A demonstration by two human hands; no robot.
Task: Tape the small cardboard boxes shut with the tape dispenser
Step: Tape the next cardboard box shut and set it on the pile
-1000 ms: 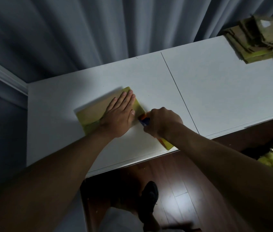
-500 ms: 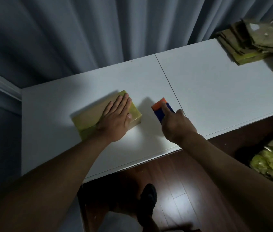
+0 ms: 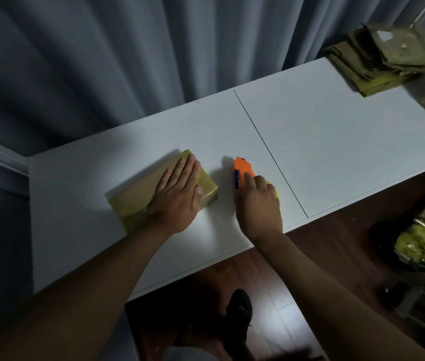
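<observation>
Bare forearms, sleeveless to the frame edge; black shoe point(image 3: 240, 312).

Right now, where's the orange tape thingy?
The tape dispenser sits on the white table, under the right hand, just right of the cardboard box that the left hand presses flat.

Taped box point(image 3: 138, 196) beside orange dispenser point(image 3: 242, 169)

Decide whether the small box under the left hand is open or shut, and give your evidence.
Shut. The box lies flat on the table with no flap raised, glossy tape shows at both ends, and the left hand rests flat on top.
</observation>
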